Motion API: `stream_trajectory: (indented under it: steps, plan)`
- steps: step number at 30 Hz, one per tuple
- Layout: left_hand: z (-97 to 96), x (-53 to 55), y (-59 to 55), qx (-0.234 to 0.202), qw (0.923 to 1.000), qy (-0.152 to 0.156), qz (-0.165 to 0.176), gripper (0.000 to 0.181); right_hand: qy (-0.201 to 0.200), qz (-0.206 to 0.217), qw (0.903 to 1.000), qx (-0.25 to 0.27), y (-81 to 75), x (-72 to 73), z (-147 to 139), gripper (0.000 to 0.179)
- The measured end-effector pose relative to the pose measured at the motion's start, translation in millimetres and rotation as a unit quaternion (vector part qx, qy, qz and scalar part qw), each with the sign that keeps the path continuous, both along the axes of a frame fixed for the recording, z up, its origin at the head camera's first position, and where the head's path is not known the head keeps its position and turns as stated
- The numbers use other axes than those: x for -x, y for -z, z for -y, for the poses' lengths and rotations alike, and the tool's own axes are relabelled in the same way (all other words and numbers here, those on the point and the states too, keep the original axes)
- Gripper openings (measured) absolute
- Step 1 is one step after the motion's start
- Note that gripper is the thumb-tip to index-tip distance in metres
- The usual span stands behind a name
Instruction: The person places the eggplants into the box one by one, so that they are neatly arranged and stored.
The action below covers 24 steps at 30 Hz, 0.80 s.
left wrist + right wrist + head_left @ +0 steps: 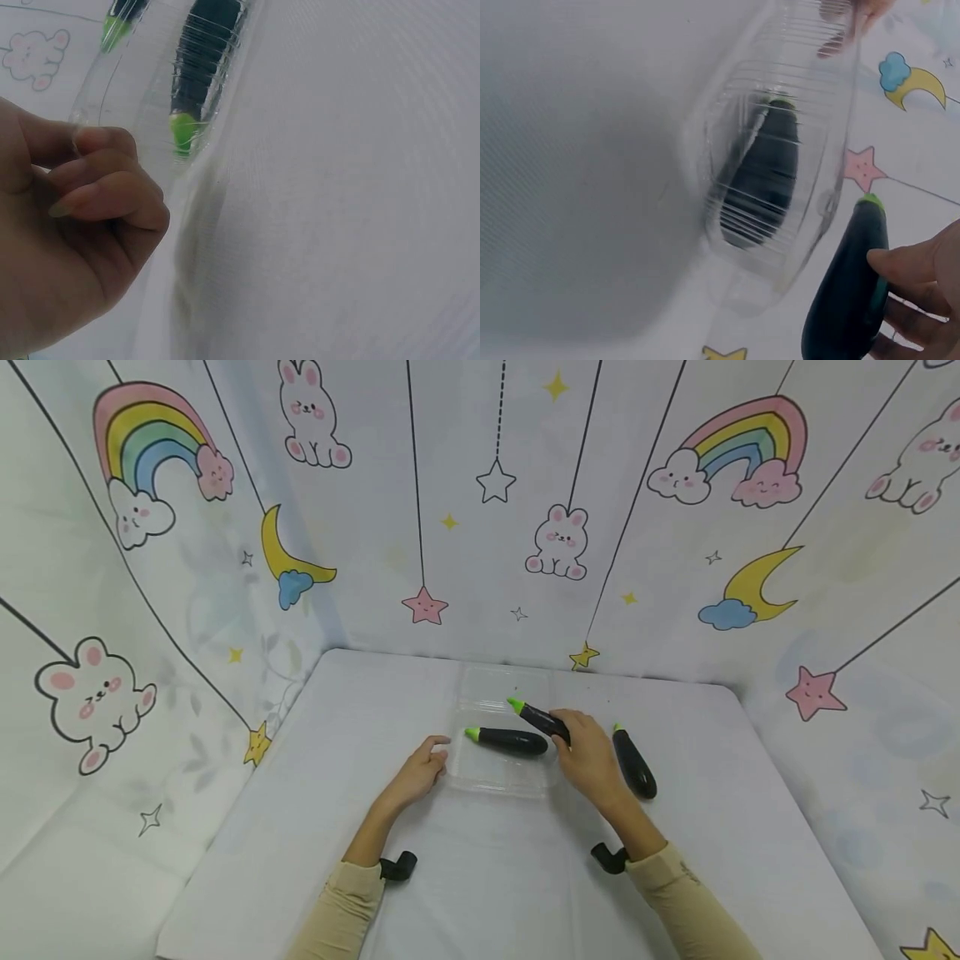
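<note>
A clear plastic box (pixel 487 781) stands on the white table. Inside it lies an eggplant (pixel 513 742), dark with a light green stem end. My right hand (pixel 588 760) grips a second eggplant (pixel 542 720) by its thick end, with the green tip pointing left over the box. In the right wrist view, thumb and fingers hold that eggplant (pixel 847 285) beside the box wall. A third eggplant (pixel 634 764) lies on the table right of my right hand. My left hand (pixel 418 774) is at the box's left edge; in the left wrist view its thumb and curled fingers pinch the rim.
The white table (pixel 315 827) has its far edge against a white cloth backdrop (pixel 375 527) printed with rabbits, rainbows, moons and stars. Each wrist bears a small black camera mount (pixel 399 866).
</note>
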<state>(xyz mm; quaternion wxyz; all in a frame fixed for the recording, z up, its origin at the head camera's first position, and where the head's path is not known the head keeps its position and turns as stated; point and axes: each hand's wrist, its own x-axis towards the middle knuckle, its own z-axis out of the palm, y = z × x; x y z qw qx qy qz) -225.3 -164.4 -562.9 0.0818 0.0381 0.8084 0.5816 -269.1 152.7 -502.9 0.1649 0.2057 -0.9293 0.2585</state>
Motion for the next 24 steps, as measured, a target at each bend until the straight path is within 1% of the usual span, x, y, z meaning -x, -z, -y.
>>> stream_trajectory:
  steps: [7,11,16,24]
  plan:
    - [0.1,-0.4,-0.7,0.004,1.0000,0.004,-0.001,0.043,-0.047,-0.035,0.9982,-0.012,10.4,2.9,7,0.043]
    - [0.3,-0.6,-1.7,0.009,1.0000,0.001,0.000,0.043,-0.066,-0.042,0.9967,-0.025,12.3,2.1,11,0.043]
    - [-0.1,-0.3,-1.7,0.007,1.0000,-0.001,-0.005,0.042,-0.078,-0.045,0.9952,-0.039,14.1,1.3,16,0.043]
    - [0.9,0.5,-0.2,0.001,1.0000,0.001,-0.002,0.043,-0.099,-0.054,0.9927,-0.043,20.6,-0.1,21,0.044]
